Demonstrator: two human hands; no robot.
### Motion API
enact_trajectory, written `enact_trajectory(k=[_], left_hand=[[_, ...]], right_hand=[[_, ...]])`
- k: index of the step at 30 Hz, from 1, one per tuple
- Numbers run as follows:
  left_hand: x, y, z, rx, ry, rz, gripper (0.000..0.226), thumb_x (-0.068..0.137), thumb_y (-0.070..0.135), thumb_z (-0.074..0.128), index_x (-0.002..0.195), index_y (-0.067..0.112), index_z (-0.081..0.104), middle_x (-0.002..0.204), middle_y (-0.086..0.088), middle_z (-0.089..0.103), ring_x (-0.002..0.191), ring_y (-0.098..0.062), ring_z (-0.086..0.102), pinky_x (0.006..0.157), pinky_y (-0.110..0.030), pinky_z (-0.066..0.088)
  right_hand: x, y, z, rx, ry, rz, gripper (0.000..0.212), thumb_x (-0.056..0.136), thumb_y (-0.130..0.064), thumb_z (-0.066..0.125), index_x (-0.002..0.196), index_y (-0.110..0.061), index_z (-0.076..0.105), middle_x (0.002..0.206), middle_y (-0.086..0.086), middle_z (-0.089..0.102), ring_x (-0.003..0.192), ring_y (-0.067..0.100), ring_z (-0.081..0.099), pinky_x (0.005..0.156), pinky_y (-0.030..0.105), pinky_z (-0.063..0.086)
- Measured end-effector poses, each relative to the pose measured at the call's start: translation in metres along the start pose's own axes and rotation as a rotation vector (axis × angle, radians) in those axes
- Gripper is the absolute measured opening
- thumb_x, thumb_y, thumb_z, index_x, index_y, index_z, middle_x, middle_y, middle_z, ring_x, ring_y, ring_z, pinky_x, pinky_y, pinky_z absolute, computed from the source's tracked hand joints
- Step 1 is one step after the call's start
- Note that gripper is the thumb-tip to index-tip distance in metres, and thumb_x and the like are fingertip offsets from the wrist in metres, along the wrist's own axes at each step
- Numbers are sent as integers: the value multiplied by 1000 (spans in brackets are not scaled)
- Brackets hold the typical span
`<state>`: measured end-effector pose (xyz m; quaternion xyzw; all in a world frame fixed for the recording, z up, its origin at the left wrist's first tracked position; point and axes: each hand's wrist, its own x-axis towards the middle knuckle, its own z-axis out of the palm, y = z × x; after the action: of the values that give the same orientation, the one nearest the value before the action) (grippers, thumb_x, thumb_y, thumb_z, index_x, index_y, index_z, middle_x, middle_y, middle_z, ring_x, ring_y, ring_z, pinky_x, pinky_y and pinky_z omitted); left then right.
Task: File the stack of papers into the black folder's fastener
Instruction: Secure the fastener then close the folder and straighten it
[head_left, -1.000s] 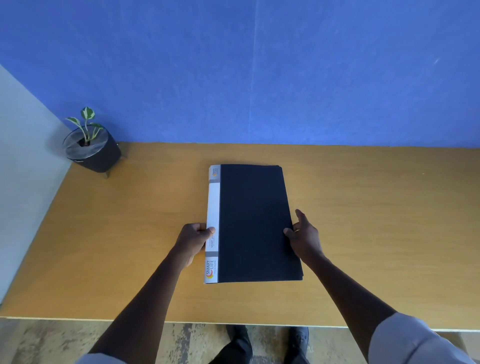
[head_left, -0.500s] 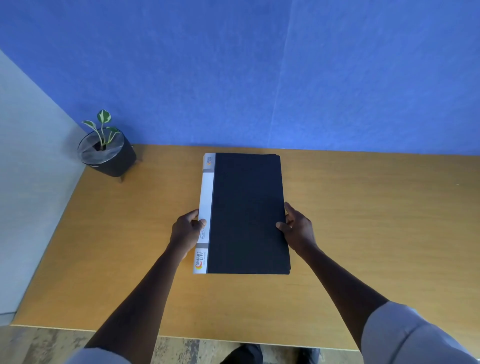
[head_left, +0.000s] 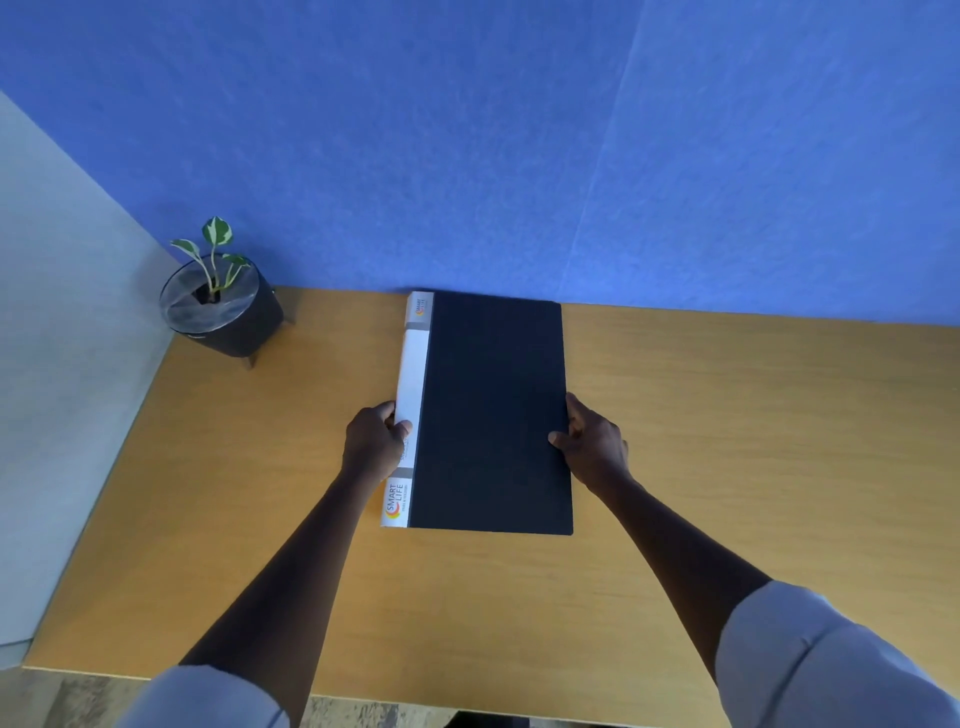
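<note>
The black folder (head_left: 493, 410) lies closed and flat on the wooden table (head_left: 727, 441), its white labelled spine on the left and its far end against the blue wall. My left hand (head_left: 375, 440) grips the spine edge about halfway along, thumb on top. My right hand (head_left: 592, 441) holds the folder's right edge, thumb on the cover. No papers or fastener show; the cover hides whatever is inside.
A small potted plant (head_left: 221, 304) in a black pot stands at the table's far left corner. A blue wall (head_left: 519, 156) runs behind the table and a pale wall lies along its left side. The table's near edge is below my forearms.
Both hands have slid the closed folder away from me, toward the blue wall. Their grip on its two long edges is unchanged.
</note>
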<state>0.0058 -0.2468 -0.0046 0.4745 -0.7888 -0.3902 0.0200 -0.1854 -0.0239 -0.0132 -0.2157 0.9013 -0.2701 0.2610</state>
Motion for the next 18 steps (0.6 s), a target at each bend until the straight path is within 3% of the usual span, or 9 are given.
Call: enact_trajectory(k=[3, 8, 13, 18], left_hand=[[8, 0, -1, 29, -4, 1, 33, 95, 18, 64, 127, 6, 66, 126, -13, 64, 98, -27, 68, 83, -38, 59], [15, -1, -2, 119, -42, -8, 41, 98, 21, 59, 135, 5, 58, 131, -15, 60, 109, -31, 64, 94, -45, 55], [12, 4, 2, 210, 10, -22, 49, 99, 21, 57, 144, 6, 46, 132, -19, 51, 114, -34, 59, 92, -39, 53], [0, 13, 12, 351, 113, 92, 62, 93, 10, 60, 149, 15, 35, 149, -13, 39, 129, -33, 47, 95, -43, 51]], right_hand=[[5, 0, 3, -46, 7, -5, 45, 96, -27, 60, 138, -38, 44, 115, -8, 69, 102, 25, 63, 91, 50, 51], [11, 0, 6, -108, 16, -9, 36, 93, -27, 63, 125, -32, 47, 96, -4, 63, 89, 23, 59, 79, 39, 41], [14, -1, 7, -166, 0, -27, 64, 95, -26, 64, 152, -29, 35, 131, 3, 52, 116, 26, 54, 97, 48, 41], [19, -8, 6, -168, -19, -42, 67, 95, -23, 65, 155, -27, 35, 138, 6, 48, 123, 26, 49, 101, 50, 44]])
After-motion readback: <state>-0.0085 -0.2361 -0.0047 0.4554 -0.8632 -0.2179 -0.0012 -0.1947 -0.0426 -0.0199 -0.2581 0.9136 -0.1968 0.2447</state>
